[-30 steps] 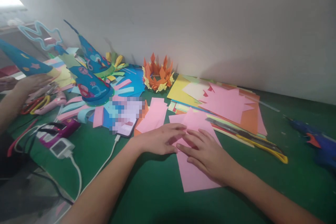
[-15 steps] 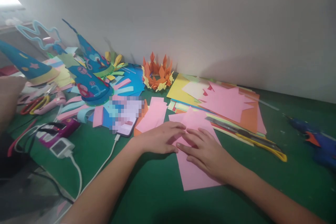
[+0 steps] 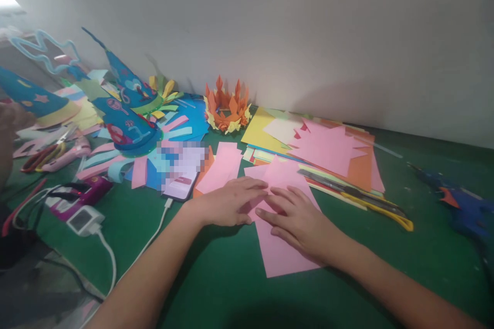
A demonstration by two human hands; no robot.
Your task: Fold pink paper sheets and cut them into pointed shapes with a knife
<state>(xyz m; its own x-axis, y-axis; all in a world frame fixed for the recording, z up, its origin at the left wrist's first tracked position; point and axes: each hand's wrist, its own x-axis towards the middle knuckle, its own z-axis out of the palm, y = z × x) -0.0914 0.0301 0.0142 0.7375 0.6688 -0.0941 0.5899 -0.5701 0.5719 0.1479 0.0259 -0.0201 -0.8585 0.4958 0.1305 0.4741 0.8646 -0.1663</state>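
Observation:
A pink sheet of paper (image 3: 280, 257) lies on the green tabletop (image 3: 208, 277), with a smaller pink piece (image 3: 276, 169) over its upper part. My left hand (image 3: 231, 200) rests on its left side, fingers stretched to the right. Flat on the middle of the sheet is my right hand (image 3: 301, 221), its fingers spread and pointing left, close to the left fingertips. The hands hide part of the paper beneath them. Just beyond my left hand are pink paper pieces (image 3: 224, 164) on an orange one. A yellow-handled utility knife (image 3: 355, 198) lies right of my right hand.
A phone (image 3: 179, 187) on a white cable lies left, near a purple power strip (image 3: 88, 195). Behind stand an orange paper crown (image 3: 227, 105), blue cone hats (image 3: 129, 123) and stacked coloured paper (image 3: 328, 149). A blue glue gun (image 3: 459, 205) is right. Another person's hand (image 3: 13, 118) shows far left.
The view has turned slightly right, so the tabletop things sit a little further left. My hands keep their places on the pink paper. The other person's hand at the left has shifted.

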